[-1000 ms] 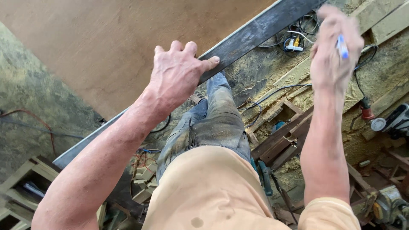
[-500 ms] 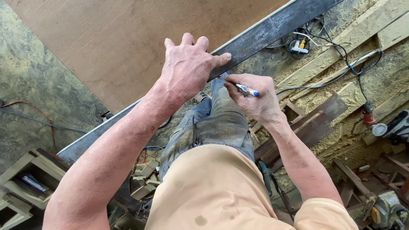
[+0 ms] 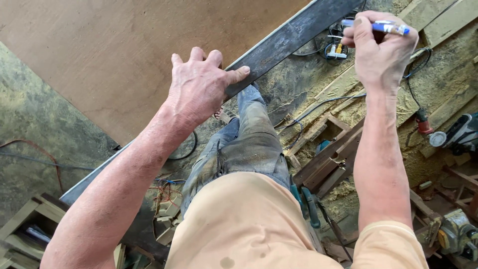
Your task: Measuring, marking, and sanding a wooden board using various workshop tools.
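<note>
My left hand (image 3: 199,87), fingers spread, presses dark straightedge (image 3: 289,37); its long axis runs lower left to upper right. My right hand (image 3: 381,50) pinches blue marker (image 3: 381,26), upper right, just beside bar.

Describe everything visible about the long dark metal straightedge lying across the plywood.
The long dark flat metal straightedge looks like worn steel, grey-black with scuffed, dusty patches and a paler edge. It runs diagonally from the lower left, where the left forearm hides part of it, up to the top right. It lies along the edge of the brown plywood sheet. The left hand presses on its middle, fingers spread onto the plywood and thumb on the metal. The right hand, holding a blue-and-white marker, is close beside it; contact cannot be told.
</note>
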